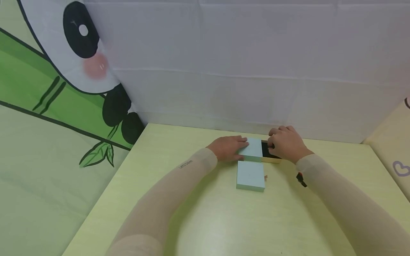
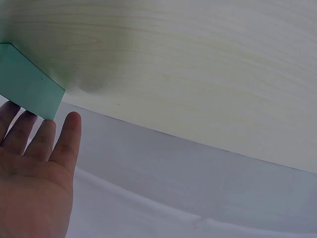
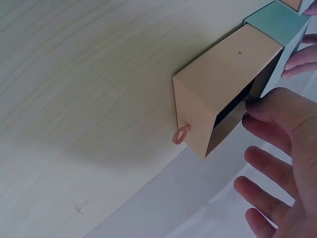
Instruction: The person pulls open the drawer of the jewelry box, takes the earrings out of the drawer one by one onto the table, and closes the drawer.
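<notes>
Toward the far edge of the counter [image 1: 208, 220], a pale blue box [image 1: 251, 147] lay with its tan drawer [image 3: 225, 69] part-way out, its long axis running left to right across the person's view. What mattered most was this line: the box's cover sat on the left, the drawer opened out to the right — and each hand was at its own end. The right hand [image 1: 286, 144] was the nearer to the drawer, reaching over its open top from the right; its thumb and forefinger met just at the dark interior [image 1: 266, 150], the other fingers bent loosely apart, though whether the tips pinched anything could not be told. The left hand [image 1: 229, 147] lay against the cover from the left, fingers straight and spread over the top, thumb low by the near side. A small ribbon loop [image 3: 181, 134] stuck out from the drawer's end, below the right hand and apart from it. Just in front of the first box, closer to the person, a second blue box [image 1: 251, 175] lay closed, a little tab [image 1: 266, 177] showing at its right side. Under it all the counter had a pale, yellowish wood grain; behind it hung a creased white cloth [image 1: 240, 53] — with a cartoon face [image 1: 54, 42] and a green band [image 1: 29, 74] on the left, and a heart outline [image 1: 401, 169] on the right-hand panel [image 1: 389, 145].
</notes>
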### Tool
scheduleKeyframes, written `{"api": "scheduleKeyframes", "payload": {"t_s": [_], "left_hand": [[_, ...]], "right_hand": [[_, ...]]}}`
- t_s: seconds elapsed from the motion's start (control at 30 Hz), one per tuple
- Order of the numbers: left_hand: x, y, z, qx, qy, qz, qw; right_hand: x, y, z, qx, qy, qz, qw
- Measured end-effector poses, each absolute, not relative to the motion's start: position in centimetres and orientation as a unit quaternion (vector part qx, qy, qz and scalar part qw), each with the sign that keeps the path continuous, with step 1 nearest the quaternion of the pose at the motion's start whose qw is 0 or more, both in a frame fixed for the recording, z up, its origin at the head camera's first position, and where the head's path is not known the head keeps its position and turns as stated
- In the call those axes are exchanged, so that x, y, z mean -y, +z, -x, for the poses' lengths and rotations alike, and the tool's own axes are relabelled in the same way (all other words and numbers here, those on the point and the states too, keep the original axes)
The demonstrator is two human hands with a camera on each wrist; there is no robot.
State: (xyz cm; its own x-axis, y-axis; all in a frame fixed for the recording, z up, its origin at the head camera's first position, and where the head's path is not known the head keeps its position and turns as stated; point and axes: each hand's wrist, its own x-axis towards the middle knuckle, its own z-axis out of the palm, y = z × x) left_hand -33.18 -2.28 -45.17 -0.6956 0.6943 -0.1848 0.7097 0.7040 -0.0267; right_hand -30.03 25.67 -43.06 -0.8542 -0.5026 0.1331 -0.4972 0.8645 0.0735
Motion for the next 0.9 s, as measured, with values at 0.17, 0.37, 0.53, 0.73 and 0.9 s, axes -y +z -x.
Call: {"api": "scheduleKeyframes", "payload": {"t_s": [0.17,0.37,0.53,0.73,0.9], "left_hand": [[2.4,-45.3,33.1,-0.918,-0.056,-0.386,0.078],[2.6,-45.2,32.8,-0.916,-0.053,-0.392,0.073],[2.6,-45.3,32.8,-0.916,-0.055,-0.391,0.073],[2.4,-45.4,33.2,-0.916,-0.06,-0.389,0.074],[2.4,-45.6,33.4,-0.916,-0.062,-0.389,0.074]], "right_hand": [[-26.3,-42.9,29.7,0.962,-0.006,-0.26,0.079],[-27.1,-42.9,29.5,0.965,-0.01,-0.25,0.077],[-27.8,-42.4,29.3,0.967,-0.015,-0.242,0.072],[-28.5,-42.3,29.5,0.971,-0.016,-0.231,0.063],[-29.4,-42.3,29.6,0.972,-0.019,-0.227,0.064]]}}
